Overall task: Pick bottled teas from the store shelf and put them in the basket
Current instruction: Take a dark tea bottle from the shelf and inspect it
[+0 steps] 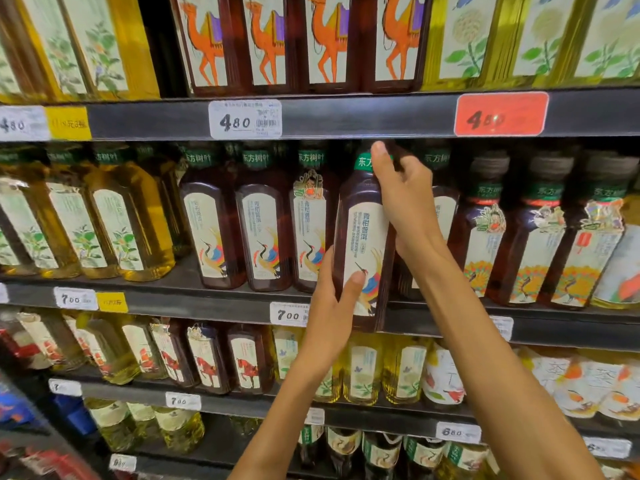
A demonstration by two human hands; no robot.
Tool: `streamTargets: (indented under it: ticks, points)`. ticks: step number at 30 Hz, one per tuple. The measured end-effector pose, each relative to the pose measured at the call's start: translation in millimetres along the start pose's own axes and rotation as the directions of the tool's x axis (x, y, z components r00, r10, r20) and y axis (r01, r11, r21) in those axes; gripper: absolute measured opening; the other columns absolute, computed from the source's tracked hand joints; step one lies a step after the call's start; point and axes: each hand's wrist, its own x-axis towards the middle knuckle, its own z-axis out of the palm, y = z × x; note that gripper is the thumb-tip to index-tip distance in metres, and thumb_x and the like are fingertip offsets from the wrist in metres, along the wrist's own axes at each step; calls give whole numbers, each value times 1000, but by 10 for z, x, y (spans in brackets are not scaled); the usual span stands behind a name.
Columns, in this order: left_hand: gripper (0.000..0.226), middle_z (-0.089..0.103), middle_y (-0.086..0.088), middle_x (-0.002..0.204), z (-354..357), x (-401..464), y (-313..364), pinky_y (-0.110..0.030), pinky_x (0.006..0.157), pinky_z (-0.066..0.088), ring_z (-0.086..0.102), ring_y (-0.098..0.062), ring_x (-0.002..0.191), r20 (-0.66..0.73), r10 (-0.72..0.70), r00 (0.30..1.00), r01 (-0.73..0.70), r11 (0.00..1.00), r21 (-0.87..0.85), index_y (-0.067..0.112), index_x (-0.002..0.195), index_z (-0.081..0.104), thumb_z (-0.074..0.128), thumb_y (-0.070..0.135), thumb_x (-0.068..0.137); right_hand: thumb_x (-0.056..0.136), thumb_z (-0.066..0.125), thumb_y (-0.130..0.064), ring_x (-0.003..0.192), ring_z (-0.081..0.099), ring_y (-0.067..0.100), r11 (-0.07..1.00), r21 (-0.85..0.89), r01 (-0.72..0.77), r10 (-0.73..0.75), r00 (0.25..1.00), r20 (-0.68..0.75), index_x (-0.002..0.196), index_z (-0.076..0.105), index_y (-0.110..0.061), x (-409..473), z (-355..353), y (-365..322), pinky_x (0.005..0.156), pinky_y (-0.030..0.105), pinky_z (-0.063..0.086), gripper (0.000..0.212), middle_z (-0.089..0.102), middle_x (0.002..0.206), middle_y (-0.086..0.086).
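dark store shelf (363, 116) with price tags (245, 119), rows of dark crane-label tea bottles (211, 230), golden tea bottles (128, 223) alongside

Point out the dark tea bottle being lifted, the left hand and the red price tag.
dark tea bottle (363, 237), head view, on its white label.
left hand (334, 306), head view, on the back of the hand.
red price tag (501, 114), head view, on its centre.

Both hands (367, 237) gripping dark tea bottle (363, 244), off shelf (194, 299).
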Motion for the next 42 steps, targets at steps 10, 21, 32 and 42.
streamTargets:
  ticks: [10, 21, 32, 42]
  points:
    - [66, 33, 9, 153, 206, 98, -67, -30, 115, 29, 30, -6, 139, -114, -11, 993, 28, 989, 144, 33, 151, 18, 49, 44, 93, 97, 50, -35, 65, 44, 5, 955, -159, 250, -265, 960, -87, 74, 49, -20, 33, 27, 245, 63, 30, 39, 28, 49, 69, -6]
    - [82, 41, 1, 129, 324, 124, -90, -34, 89, 47, 43, -15, 118, -281, 148, 948, 0, 886, 464, 26, 146, 30, 37, 66, 74, 98, 48, -22, 90, 55, 24, 838, -395, 377, -444, 892, -91, 112, 56, 7, -50, -38, 336, 77, 35, 45, 33, 60, 95, 11]
    - [67, 44, -18, 138, 418, 76, -217, -32, 99, 38, 44, -28, 128, -303, 345, 888, -83, 769, 634, 4, 145, 31, 61, 24, 89, 89, 65, -32, 109, 62, 28, 384, -815, 434, -668, 740, 79, 122, 65, -9, -222, -209, 542, 103, 43, 31, 40, 67, 117, 6]
    - [80, 42, -22, 142, 470, 24, -351, -44, 99, 45, 48, -35, 123, -195, 344, 919, -73, 632, 771, 2, 147, 22, 70, 6, 84, 85, 70, -24, 102, 63, 31, 433, -755, 493, -651, 750, 117, 116, 65, -1, -173, -210, 502, 94, 36, 34, 39, 69, 109, 12]
